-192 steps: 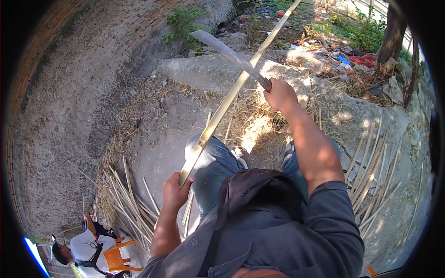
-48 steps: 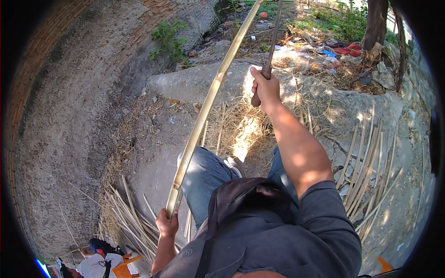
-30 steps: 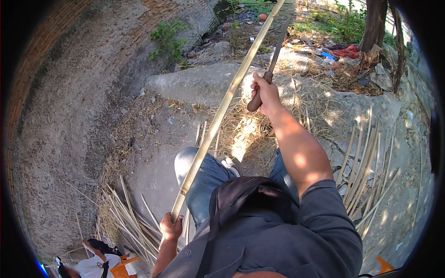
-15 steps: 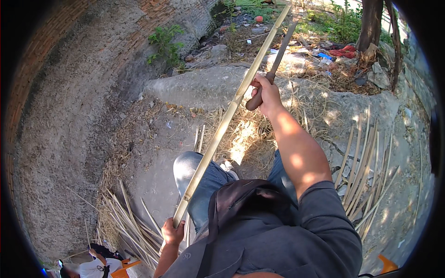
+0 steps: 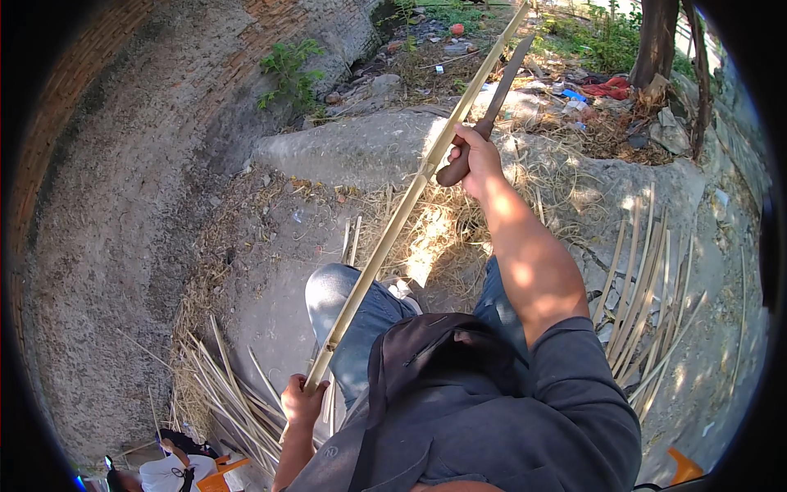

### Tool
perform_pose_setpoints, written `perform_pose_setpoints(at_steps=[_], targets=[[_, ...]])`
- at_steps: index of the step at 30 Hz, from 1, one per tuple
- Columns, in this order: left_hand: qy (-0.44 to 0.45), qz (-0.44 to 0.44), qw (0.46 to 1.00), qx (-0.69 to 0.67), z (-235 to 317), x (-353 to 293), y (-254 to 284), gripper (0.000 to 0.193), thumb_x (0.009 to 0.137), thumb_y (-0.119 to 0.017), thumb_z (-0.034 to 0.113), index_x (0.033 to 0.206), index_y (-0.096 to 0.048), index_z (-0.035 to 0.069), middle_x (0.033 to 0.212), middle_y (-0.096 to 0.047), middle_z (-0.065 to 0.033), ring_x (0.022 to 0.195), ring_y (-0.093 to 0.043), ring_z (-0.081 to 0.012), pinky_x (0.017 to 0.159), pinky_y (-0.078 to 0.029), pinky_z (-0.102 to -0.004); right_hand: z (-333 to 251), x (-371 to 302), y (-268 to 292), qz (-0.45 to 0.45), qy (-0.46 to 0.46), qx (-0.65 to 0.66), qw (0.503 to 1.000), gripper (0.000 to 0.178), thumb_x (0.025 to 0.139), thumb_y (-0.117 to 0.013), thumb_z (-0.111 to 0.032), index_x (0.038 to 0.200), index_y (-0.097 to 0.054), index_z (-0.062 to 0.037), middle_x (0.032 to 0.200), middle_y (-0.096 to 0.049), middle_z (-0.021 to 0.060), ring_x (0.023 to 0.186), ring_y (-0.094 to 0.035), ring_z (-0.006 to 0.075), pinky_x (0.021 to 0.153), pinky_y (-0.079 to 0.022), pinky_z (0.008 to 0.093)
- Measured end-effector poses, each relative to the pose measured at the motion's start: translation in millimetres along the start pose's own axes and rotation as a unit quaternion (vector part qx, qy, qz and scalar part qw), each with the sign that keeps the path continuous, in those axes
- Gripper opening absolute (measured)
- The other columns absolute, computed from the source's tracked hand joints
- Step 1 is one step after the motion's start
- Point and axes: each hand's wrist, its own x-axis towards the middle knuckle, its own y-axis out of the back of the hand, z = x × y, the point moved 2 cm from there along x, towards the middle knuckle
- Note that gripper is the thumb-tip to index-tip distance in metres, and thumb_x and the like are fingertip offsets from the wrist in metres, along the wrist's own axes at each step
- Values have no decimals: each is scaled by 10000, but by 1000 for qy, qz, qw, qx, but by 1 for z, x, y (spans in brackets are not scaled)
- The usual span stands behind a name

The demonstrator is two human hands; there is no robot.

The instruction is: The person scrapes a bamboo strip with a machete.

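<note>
Left hand closes around lower end of long bamboo strip. Strip slants above left knee, up beside right hand. Right hand grips knife by brown handle; whether it also pinches strip, cannot tell. Thinner strips lie at left.

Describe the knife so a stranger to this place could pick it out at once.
Start at the person's dark shirt, low in the picture, and follow the right forearm up to its grip. There a knife slants up and rightward, just right of a long pale strip. Much shorter than that strip, it has a rounded brown handle and a greyish blade.
</note>
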Motion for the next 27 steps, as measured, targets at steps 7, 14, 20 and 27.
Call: perform_pose_setpoints(at_steps=[7, 14, 20, 27], targets=[[42, -238, 970, -41, -24, 0, -10, 489, 794, -891, 386, 1024, -686, 7, 858, -742, -93, 743, -708, -193, 720, -560, -339, 1, 8, 5, -42, -10, 44, 998, 136, 946, -711, -147, 925, -613, -54, 817, -589, 53, 677, -565, 160, 638, -499, 344], [15, -271, 962, -37, -19, -17, -21, 475, 859, -828, 452, 1008, -701, 20, 820, -732, -132, 787, -730, -246, 729, -555, -382, -6, -4, -4, -72, -14, 38, 997, 152, 953, -709, -169, 939, -630, -39, 847, -627, 60, 686, -564, 143, 639, -495, 307], [87, -273, 952, -105, -14, -27, -21, 357, 899, -816, 353, 862, -680, 25, 701, -645, -3, 646, -559, -104, 610, -466, -335, -8, -4, -4, -54, 3, 11, 998, 178, 951, -720, -190, 960, -645, -30, 879, -669, 81, 676, -566, 143, 624, -495, 307], [103, -223, 940, -235, -25, -18, -28, 283, 945, -752, 242, 786, -642, 36, 654, -580, 21, 641, -507, -88, 581, -426, -318, -20, 1, 5, 24, 80, -180, 980, 185, 921, -743, -162, 871, -607, -47, 741, -630, 52, 589, -578, 153, 569, -480, 323]])
